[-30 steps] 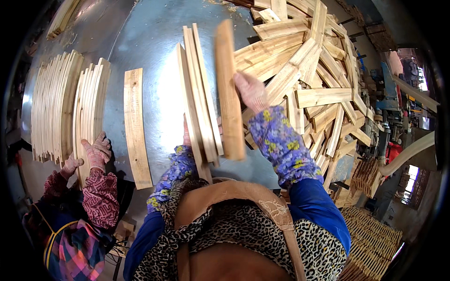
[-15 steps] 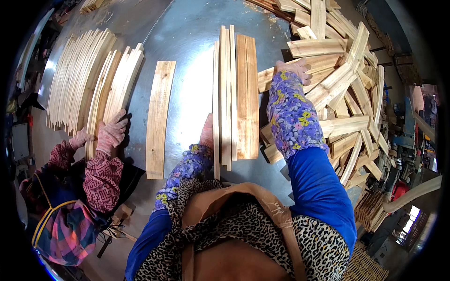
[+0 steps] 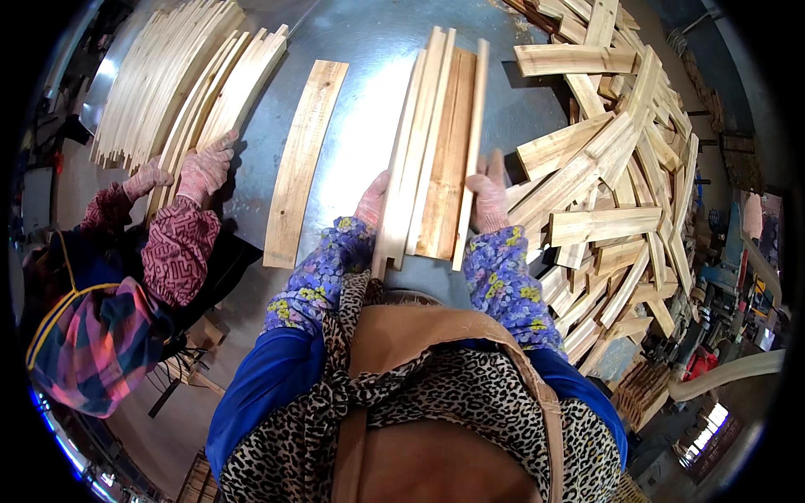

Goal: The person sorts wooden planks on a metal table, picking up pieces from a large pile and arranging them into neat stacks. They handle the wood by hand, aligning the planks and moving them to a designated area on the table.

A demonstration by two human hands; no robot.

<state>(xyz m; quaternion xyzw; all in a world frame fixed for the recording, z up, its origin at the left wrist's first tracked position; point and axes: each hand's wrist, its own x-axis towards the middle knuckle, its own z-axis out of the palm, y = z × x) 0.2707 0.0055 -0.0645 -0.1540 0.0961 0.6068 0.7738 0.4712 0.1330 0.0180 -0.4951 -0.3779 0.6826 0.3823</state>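
Note:
In front of me is a bunch of wooden slats (image 3: 408, 151), several standing on their long edges. My left hand (image 3: 371, 199), in a pale pink work glove, grips the bunch along its left side, its fingers partly hidden. A broader brown slat (image 3: 447, 159) lies flat between the upright ones. On the right, my gloved right hand (image 3: 490, 194) holds a narrow slat (image 3: 473, 151) on edge, thumb against it, beside the flat one. Both my forearms wear flowered sleeve covers.
A single slat (image 3: 306, 159) lies flat left of my bunch on the metal table (image 3: 356, 109). A jumbled pile of slats (image 3: 608, 159) fills the right side. At left, a co-worker's gloved hands (image 3: 205, 168) touch an upright row of slats (image 3: 163, 88).
My right hand has come back from the pile to the bunch with another slat on edge. The bunch now leans to the right at its far end. The view has shifted.

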